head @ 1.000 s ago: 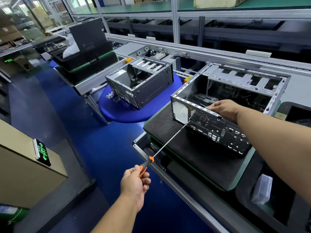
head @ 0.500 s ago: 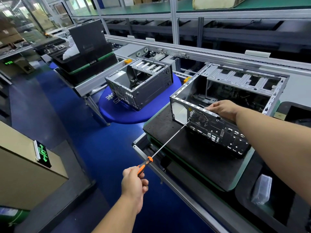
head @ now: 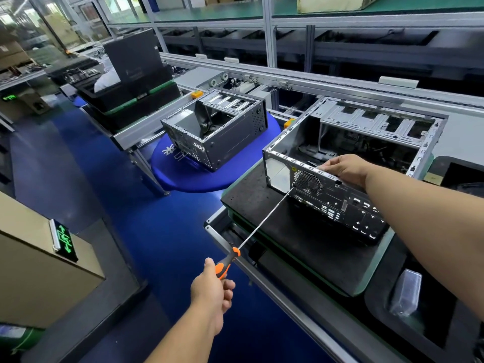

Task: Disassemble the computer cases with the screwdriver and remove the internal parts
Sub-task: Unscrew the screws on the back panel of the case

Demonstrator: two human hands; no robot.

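I find the case (head: 340, 179) open-topped on the near black mat (head: 301, 244), my right hand (head: 345, 169) gripping its stiff, likely sharp rear rim, my left hand (head: 212, 292) clasping the screwdriver (head: 262, 221), tip at the fan grille's lower-left corner.

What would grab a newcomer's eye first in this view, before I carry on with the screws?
First, the long screwdriver running from the left hand at bottom centre up to the rear panel of the near computer case, tip beside the fan grille. The right hand holds that open case's top rear edge, on the black mat. Behind it to the left, a second gutted case sits on a round blue table.
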